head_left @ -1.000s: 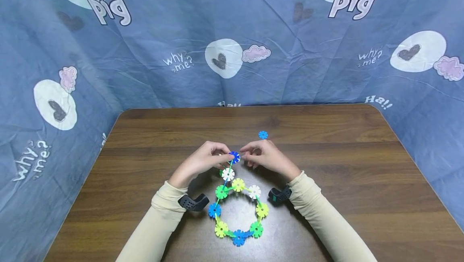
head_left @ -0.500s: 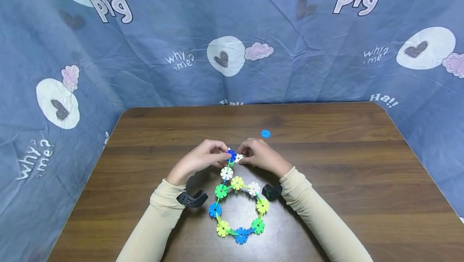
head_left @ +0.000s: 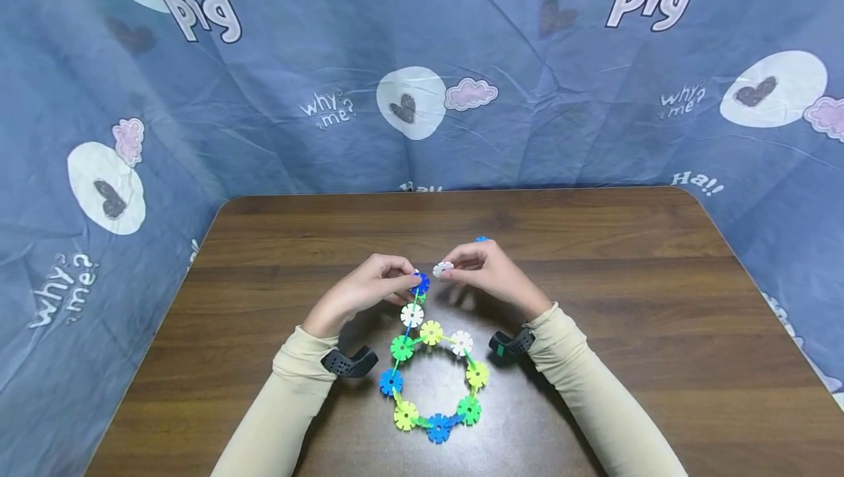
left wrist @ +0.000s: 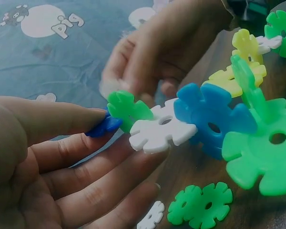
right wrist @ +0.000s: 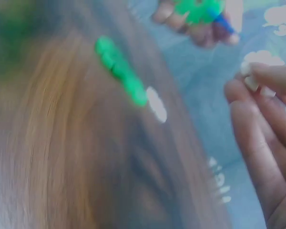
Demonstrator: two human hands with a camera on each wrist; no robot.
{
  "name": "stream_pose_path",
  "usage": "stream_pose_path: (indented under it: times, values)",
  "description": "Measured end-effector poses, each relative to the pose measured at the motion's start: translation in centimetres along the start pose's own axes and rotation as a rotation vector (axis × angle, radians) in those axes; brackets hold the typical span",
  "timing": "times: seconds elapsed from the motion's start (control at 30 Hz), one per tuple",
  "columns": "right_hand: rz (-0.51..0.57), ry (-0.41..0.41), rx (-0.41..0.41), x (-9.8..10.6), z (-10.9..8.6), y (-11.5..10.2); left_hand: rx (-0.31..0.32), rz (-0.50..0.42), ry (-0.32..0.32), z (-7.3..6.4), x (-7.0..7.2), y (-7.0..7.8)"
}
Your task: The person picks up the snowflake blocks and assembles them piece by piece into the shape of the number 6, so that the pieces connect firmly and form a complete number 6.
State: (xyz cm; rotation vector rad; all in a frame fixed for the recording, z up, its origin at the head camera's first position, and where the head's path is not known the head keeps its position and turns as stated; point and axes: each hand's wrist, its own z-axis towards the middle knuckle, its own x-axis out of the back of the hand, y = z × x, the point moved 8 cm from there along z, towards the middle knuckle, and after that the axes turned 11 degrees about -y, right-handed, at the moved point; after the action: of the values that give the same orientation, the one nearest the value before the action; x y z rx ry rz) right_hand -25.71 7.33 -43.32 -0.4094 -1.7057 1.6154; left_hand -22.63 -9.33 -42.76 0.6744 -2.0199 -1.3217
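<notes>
Thumb and forefinger of my left hand [head_left: 365, 288] pinch a dark blue snowflake disc [head_left: 423, 283] at the far end of a linked chain. From it the chain runs through a green disc [left wrist: 126, 109] and a white disc [head_left: 412, 315] to a ring of interlocked discs [head_left: 391, 382] in green, blue, yellow and white. To the right, my right hand [head_left: 494, 272] pinches a separate white snowflake disc [head_left: 442, 269], a small gap away from the dark blue one. That white disc [right wrist: 262, 64] shows between thumb and fingers in the right wrist view.
A loose blue disc [head_left: 482, 239] lies farther back, mostly covered by the right hand. Joined green discs [left wrist: 200, 205] and a white disc [left wrist: 151, 217] rest on the wooden table [head_left: 626, 279] below the left hand. A printed blue cloth [head_left: 264, 132] hangs behind.
Half a second ago the white disc was up against the dark blue one; the right hand has since drawn it back and to the right. The left hand has barely moved.
</notes>
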Motion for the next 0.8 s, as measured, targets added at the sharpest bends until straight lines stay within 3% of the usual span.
stream_pose_path:
  times: [0.3, 0.57, 0.8]
  values:
    - [0.073, -0.028, 0.072, -0.5, 0.0, -1.3, -0.073, 0.004, 0.001, -0.1, 0.1, 0.8]
    - [0.122, -0.033, 0.119, -0.4, -0.1, -1.5, -0.092, 0.013, -0.002, 0.0, -0.1, 1.0]
    - [0.072, -0.042, 0.164, -0.6, 0.0, -1.8, -0.097, 0.032, -0.003, 0.0, -0.2, 1.1]
